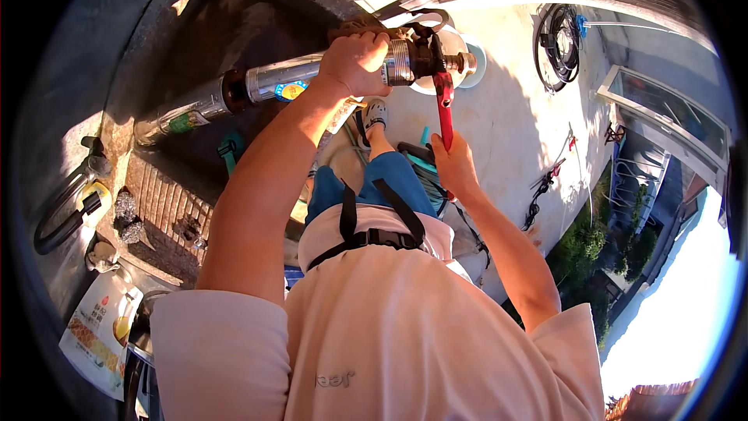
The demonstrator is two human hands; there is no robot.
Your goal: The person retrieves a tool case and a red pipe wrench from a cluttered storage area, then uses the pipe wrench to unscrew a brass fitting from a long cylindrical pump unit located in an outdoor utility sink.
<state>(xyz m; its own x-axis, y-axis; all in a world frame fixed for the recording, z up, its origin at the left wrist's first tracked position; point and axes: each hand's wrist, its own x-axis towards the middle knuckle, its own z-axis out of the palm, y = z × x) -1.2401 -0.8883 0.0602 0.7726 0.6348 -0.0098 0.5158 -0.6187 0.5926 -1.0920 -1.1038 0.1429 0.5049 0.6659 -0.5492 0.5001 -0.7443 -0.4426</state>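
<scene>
A long shiny steel cylinder [265, 82] with dark bands and stickers lies across the concrete sink [132, 62]. My left hand [354, 58] grips it near its threaded right end [400, 62], with fingers wrapped over the top. A red pipe wrench [444, 105] hangs down from the dark jaw [427, 51] around the fitting at that end. My right hand [456, 165] is closed on the lower part of the wrench handle. A pale round basin [479, 54] sits behind the fitting.
Coiled black hose [553, 47] lies on the pale floor at upper right, with cables and cords below it. A green hose [421, 162] is near my feet. A white package [97, 320], a black curved tool [58, 214] and steel scourers [127, 214] are at left. A window frame [662, 109] is at right.
</scene>
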